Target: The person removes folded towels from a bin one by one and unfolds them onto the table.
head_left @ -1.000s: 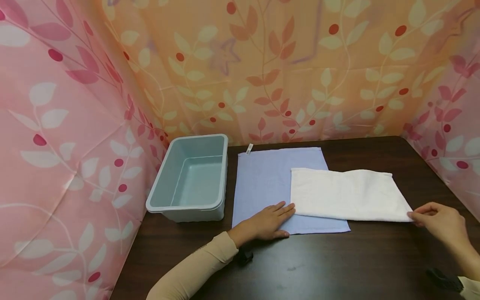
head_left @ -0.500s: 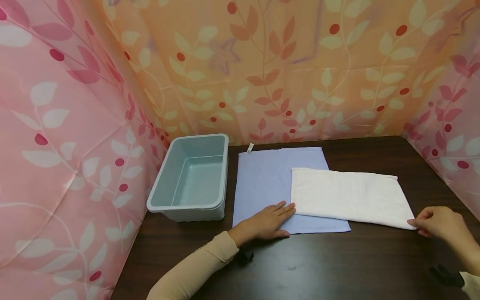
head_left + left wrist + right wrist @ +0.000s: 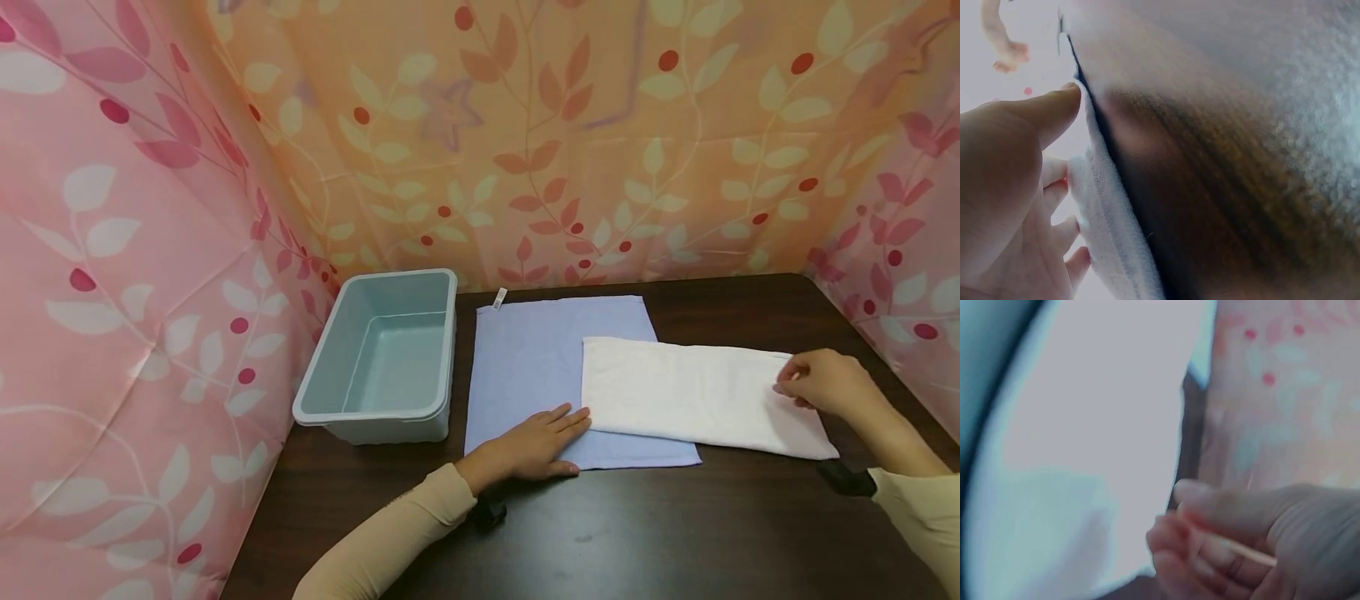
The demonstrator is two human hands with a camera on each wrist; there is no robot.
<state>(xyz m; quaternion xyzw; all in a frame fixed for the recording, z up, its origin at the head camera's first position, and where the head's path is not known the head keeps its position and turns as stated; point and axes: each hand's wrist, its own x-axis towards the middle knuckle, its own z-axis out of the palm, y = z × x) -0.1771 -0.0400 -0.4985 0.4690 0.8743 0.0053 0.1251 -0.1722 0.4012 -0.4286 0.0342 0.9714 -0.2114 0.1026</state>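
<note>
A white cloth (image 3: pixel 682 392), folded into a long strip, lies partly over a flat lavender cloth (image 3: pixel 517 367). My left hand (image 3: pixel 534 442) rests flat with its fingers straight on the lavender cloth, fingertips at the white cloth's near left corner. In the left wrist view that hand (image 3: pixel 1016 181) has its thumb by the cloth's edge. Over the right end of the white cloth hovers my right hand (image 3: pixel 832 383). In the right wrist view the fingers of the right hand (image 3: pixel 1222 544) are loosely bent, with nothing seen between them.
A pale blue-grey plastic tub (image 3: pixel 444 408) stands left of the cloths. A small white tag (image 3: pixel 499 298) sticks out at the lavender cloth's far left corner. Dark wood table (image 3: pixel 600 533) runs beneath. Patterned curtains (image 3: pixel 525 150) close off the back and sides.
My right hand pulled the white cloth's near right corner outward and toward me, let it go, then moved up and left over the cloth's right end. The left hand has stayed put.
</note>
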